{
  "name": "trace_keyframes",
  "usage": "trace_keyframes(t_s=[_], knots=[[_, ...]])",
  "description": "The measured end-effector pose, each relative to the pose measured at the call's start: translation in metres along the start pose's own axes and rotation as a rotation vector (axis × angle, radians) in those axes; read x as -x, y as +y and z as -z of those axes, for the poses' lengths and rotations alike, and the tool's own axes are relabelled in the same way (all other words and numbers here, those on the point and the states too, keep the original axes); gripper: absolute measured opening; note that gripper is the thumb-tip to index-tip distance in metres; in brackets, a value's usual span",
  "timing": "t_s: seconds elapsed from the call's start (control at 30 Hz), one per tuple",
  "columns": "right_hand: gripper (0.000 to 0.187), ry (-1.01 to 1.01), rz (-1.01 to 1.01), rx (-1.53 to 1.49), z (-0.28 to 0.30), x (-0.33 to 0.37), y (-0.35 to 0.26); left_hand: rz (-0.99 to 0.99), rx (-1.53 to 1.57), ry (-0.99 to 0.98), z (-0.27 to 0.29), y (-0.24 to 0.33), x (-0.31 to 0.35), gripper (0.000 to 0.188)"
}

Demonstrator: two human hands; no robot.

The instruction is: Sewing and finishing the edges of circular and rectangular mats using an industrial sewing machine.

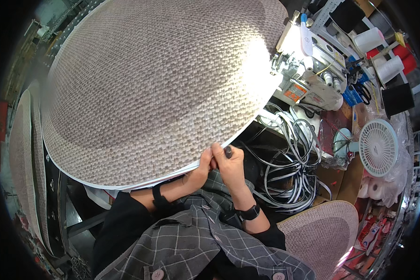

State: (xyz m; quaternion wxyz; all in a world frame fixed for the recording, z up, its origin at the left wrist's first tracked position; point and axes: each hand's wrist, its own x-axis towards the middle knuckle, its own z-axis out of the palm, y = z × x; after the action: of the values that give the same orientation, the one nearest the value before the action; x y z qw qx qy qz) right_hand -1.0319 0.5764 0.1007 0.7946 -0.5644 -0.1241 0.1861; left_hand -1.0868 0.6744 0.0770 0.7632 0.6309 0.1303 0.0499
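A large oval woven mat (pixel 158 93), mottled beige and brown with white edging, lies across the work surface. At its near edge my left hand (pixel 199 175) is closed, fingers pinching the white rim. My right hand (pixel 231 170) is closed right beside it, touching the same stretch of edge. From the right fist sticks out the dark rounded end of a small stick-like tool (pixel 228 151); the rest is hidden by my fingers. Beyond the mat's right side stands a white sewing machine (pixel 308 60), its lamp glaring on the weave.
Coiled white and black edging tape (pixel 291 163) hangs to the right of my hands. Farther right are a small white fan (pixel 378 148) and several thread cones (pixel 389 70). More woven mats lean at the far left (pixel 23 158) and lower right (pixel 322 233).
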Motion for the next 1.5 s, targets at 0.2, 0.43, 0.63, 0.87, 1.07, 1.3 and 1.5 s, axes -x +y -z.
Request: trace_keyframes(t_s=[0.2,0.43,0.63,0.87,1.07,1.3,1.5], knots=[[0.035,0.217,0.124,-0.02,-0.005,-0.012,0.014,-0.203,-0.167,-0.164,0.071,-0.04,0.033,0.046],[0.013,0.249,0.283,-0.083,-0.001,-0.026,0.019,-0.421,0.41,0.578,0.229,-0.011,0.13,0.055],[0.013,0.329,0.252,-0.028,0.006,-0.043,0.015,-0.215,0.217,0.737,0.258,-0.015,0.159,0.031],[0.013,0.402,0.46,-0.017,0.0,-0.072,0.006,-0.16,0.217,0.704,0.228,-0.015,0.158,0.028],[0.015,0.389,0.22,0.028,-0.05,-0.037,-0.01,0.005,0.2,0.526,0.227,-0.029,0.164,0.037],[0.007,0.252,0.066,-0.17,-0.12,0.029,0.046,-0.006,0.144,0.128,0.227,-0.042,0.148,0.043],[0.015,0.127,0.078,-0.091,-0.171,0.068,0.081,0.012,0.074,0.063,0.205,-0.032,0.13,0.047]])
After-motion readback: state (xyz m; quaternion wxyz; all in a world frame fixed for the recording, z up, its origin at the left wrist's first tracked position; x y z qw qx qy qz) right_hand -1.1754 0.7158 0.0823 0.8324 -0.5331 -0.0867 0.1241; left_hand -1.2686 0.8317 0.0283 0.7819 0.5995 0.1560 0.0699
